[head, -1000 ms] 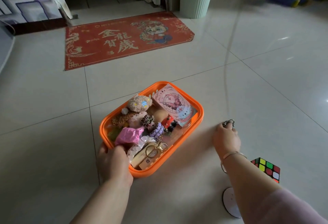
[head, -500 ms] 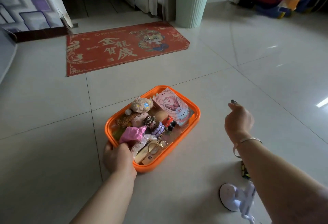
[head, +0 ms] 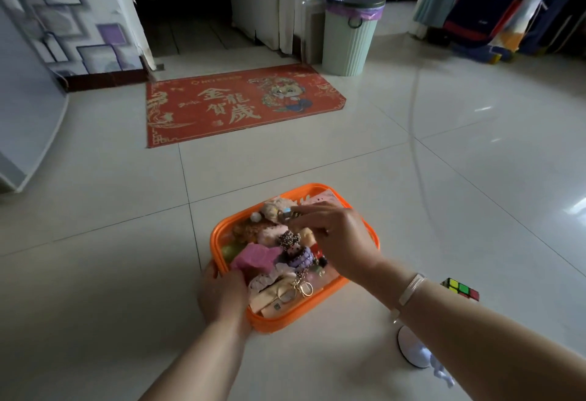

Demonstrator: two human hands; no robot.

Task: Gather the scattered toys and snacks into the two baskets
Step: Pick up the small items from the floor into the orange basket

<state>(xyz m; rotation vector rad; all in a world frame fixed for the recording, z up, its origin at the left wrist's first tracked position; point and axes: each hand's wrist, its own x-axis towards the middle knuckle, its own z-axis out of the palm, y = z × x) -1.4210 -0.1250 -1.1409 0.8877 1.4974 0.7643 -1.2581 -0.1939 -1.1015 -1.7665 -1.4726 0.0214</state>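
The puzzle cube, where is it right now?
In the head view the puzzle cube lies on the floor at the lower right, just beyond the right forearm, to the right of the orange basket and apart from it.

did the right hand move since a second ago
Yes. The right hand was down on the floor tiles to the right of the orange basket; it has come left and now sits over the basket's contents, fingertips by the fluffy toy.
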